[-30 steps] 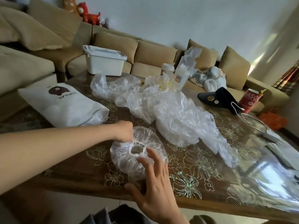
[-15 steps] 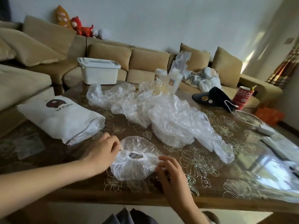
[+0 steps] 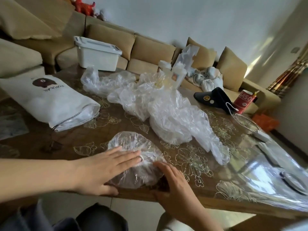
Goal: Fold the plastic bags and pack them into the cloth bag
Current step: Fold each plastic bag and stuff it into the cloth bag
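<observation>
A round clear plastic bag (image 3: 131, 144) lies flattened near the front edge of the table (image 3: 208, 185). My left hand (image 3: 106, 169) presses flat on its left half with straight fingers. My right hand (image 3: 175, 182) rests flat at the bag's right edge, by the table's front edge. Behind it sprawls a heap of crumpled clear plastic bags (image 3: 163, 112). The white cloth bag (image 3: 50, 100), printed with a brown bear, lies on its side at the left, its drawstring mouth facing the middle of the table.
A white lidded box (image 3: 97, 53) stands at the table's far edge, with bottles (image 3: 178, 72) beside it. A black cap (image 3: 215, 97), a red cup (image 3: 244, 101) and a round wire strainer (image 3: 246, 122) sit at the right. A beige sofa (image 3: 150, 49) runs behind.
Both hands have gone from holding the round bag's sides to lying flat on it. The bag now looks flatter and sits closer to the front edge.
</observation>
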